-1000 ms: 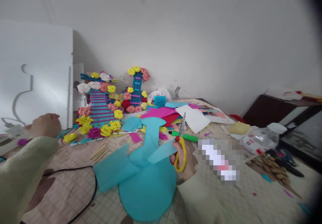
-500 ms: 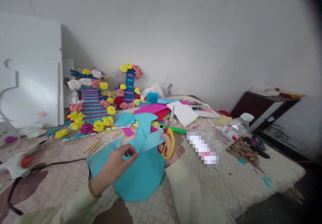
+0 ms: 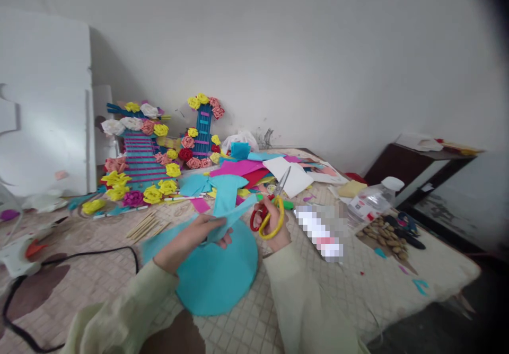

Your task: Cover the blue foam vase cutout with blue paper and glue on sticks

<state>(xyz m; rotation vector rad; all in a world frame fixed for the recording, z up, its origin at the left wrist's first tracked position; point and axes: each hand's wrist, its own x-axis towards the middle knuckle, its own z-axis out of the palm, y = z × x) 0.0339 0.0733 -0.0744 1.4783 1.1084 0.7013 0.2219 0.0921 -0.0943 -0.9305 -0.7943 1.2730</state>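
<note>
My left hand (image 3: 190, 239) pinches a strip of turquoise paper (image 3: 230, 215) and lifts it off the table. Beneath it lies a large round turquoise sheet (image 3: 217, 277). My right hand (image 3: 274, 232) grips scissors (image 3: 270, 211) with one yellow and one red handle loop; the blades point up and to the right. The scissors sit just right of the strip's free end, and I cannot tell whether they touch it.
Two blue stick models with paper roses (image 3: 141, 158) stand at the back left by a white foam board (image 3: 43, 105). Coloured paper sheets (image 3: 254, 171), a green marker (image 3: 287, 204), a plastic bottle (image 3: 371, 200), nuts (image 3: 382, 235), wooden sticks (image 3: 145, 227) and a black cable (image 3: 79, 256) lie about.
My left hand came in from the far left and took hold of the turquoise strip. The scissors tilted to the right while staying in my right hand. The camera view swung right.
</note>
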